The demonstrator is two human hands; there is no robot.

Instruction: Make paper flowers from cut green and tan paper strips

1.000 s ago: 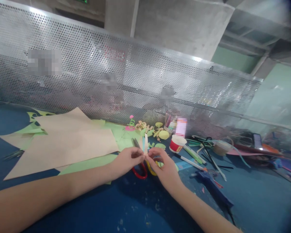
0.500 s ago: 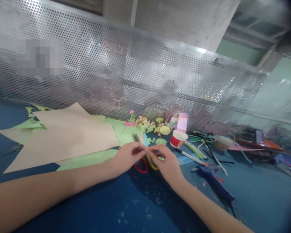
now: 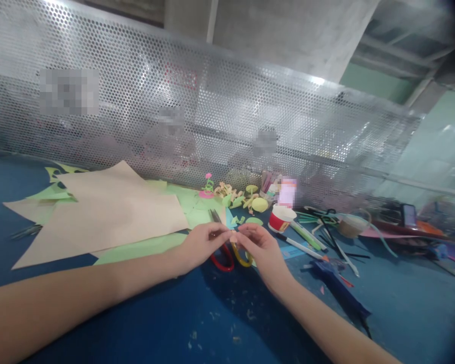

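My left hand (image 3: 202,246) is closed in a pinch on a small peach-coloured piece of paper (image 3: 233,236). Facing it, my right hand (image 3: 263,248) has its thumb and fingertips at the other side of the same piece, also pinched. Fingers hide much of the paper's shape. Beneath both hands lie scissors with a red handle loop (image 3: 223,262) and a yellow loop (image 3: 241,257); dark blades point away past my left fingers.
Large beige paper (image 3: 109,212) and green sheets (image 3: 138,247) cover the left. Curled paper pieces (image 3: 260,204), a red-and-white paper cup (image 3: 281,218), pens (image 3: 305,235) and a blue glue gun (image 3: 341,288) lie ahead and right. A perforated metal screen (image 3: 227,111) bounds the table.
My fingertips have drawn slightly apart, so more of the peach piece shows between them. The whole view has shifted slightly; the table items lie as before.
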